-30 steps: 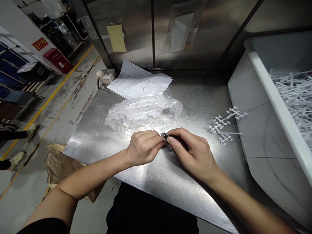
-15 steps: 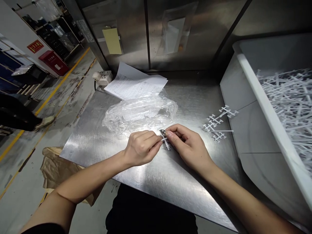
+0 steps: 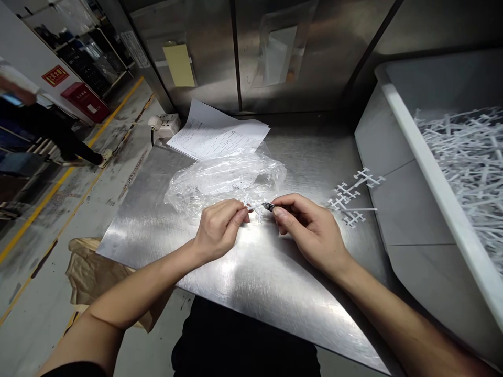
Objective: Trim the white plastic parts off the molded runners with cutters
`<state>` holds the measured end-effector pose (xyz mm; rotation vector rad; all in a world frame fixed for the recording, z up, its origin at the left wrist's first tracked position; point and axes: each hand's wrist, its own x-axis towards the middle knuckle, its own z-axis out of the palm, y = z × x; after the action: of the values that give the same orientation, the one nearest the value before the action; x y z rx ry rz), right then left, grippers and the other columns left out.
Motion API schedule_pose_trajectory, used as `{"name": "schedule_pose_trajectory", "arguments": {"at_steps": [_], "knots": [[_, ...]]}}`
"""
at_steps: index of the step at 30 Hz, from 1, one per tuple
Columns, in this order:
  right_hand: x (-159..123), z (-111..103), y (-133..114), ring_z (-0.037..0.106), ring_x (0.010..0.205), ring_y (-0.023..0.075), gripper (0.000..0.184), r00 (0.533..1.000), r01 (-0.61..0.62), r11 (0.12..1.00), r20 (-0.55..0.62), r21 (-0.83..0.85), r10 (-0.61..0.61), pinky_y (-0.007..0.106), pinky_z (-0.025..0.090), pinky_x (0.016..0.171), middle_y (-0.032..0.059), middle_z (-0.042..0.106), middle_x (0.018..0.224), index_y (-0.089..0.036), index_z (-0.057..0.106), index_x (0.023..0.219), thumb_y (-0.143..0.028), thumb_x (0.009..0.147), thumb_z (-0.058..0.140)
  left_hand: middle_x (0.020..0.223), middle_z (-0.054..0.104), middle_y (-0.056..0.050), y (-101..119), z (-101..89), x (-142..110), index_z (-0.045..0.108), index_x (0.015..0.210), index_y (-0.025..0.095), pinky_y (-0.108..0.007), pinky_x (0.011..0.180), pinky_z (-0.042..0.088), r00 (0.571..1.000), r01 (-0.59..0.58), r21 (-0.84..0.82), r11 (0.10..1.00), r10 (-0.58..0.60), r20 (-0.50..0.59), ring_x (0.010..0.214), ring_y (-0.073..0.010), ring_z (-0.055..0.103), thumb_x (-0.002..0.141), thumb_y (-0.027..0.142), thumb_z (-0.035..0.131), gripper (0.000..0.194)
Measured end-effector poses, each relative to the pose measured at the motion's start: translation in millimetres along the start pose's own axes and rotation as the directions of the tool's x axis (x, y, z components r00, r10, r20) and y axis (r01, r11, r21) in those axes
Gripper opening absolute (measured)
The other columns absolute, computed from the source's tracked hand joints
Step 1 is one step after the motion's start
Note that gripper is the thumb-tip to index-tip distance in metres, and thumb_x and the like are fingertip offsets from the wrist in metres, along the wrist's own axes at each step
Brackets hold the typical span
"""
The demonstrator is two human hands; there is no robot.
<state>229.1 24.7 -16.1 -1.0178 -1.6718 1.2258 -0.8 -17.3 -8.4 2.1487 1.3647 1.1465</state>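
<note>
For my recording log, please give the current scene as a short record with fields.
Left hand: holds a branched white piece
Right hand: holds a small dark tool, its tip near that piece; contact unclear
Metal table: clear plastic bag beyond the hands, printed sheets behind it, loose white pieces toward the right
Grey bin: far right, holding many white sticks
Floor: brown paper, left
Background: walking person, upper left
</note>
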Motion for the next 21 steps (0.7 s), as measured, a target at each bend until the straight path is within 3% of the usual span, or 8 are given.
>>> {"name": "schedule_pose_trajectory", "arguments": {"at_steps": [13,21], "knots": [[-3.4,-1.8,-1.7,0.076,0.084,0.0232,0.015,0.997,0.063,0.991,0.056,-0.116,-0.057,0.035,0.056,0.071,0.0037,0.08,0.092,-0.024,0.075,0.108,-0.036,0.107,0.067,0.081,0.072,-0.002,-0.3,-0.5,-0.3,0.065,0.09,0.02,-0.029,0.07,0.051,1.0,0.008,-0.017,1.0,-0.008,0.019,0.073,-0.0147,0.068,0.115,0.026,0.049,0.031],[-2.9,-1.9,4.3,0.075,0.081,0.0219,0.02,0.995,0.058,0.993,0.092,-0.103,-0.048,0.035,0.059,0.072,0.0035,0.079,0.092,-0.024,0.077,0.114,-0.041,0.11,0.066,0.085,0.076,-0.002,0.2,-2.5,0.5,0.068,0.09,0.02,-0.027,0.077,0.058,0.994,0.102,-0.115,0.988,-0.097,0.046,0.08,-0.0145,0.073,0.116,0.03,0.05,0.033]]}}
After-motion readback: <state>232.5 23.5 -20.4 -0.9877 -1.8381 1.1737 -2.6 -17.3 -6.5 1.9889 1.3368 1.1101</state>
